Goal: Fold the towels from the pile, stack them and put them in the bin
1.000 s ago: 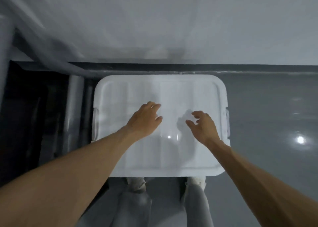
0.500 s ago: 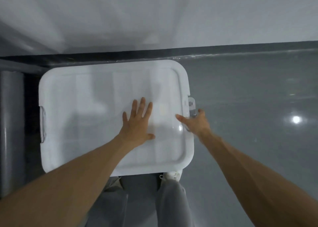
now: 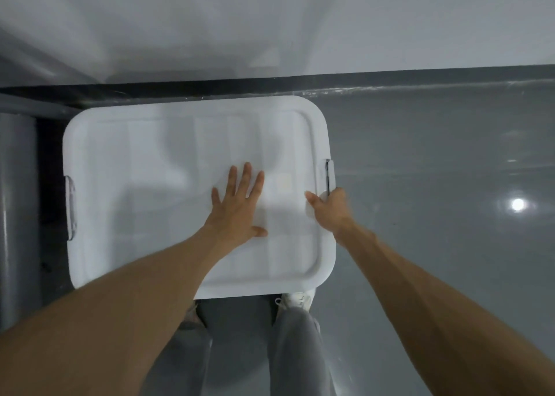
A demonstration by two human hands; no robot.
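White lid [image 3: 180,185] lies under the flat left hand [image 3: 237,212], likely steadying it. Right hand [image 3: 333,212] clasps its edge by the latch [image 3: 329,176], perhaps to work it.

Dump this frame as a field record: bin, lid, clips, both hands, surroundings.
bin: white plastic storage bin on the grey floor, against the wall
lid: lid is on the bin, contents hidden
clips: left clip and right clip, one on each short side
left hand: left hand lies flat on the lid, fingers straight and spread
right hand: right hand grips the lid's right rim just below the right clip, thumb on top
person: standing at the bin's near edge, white shoe showing
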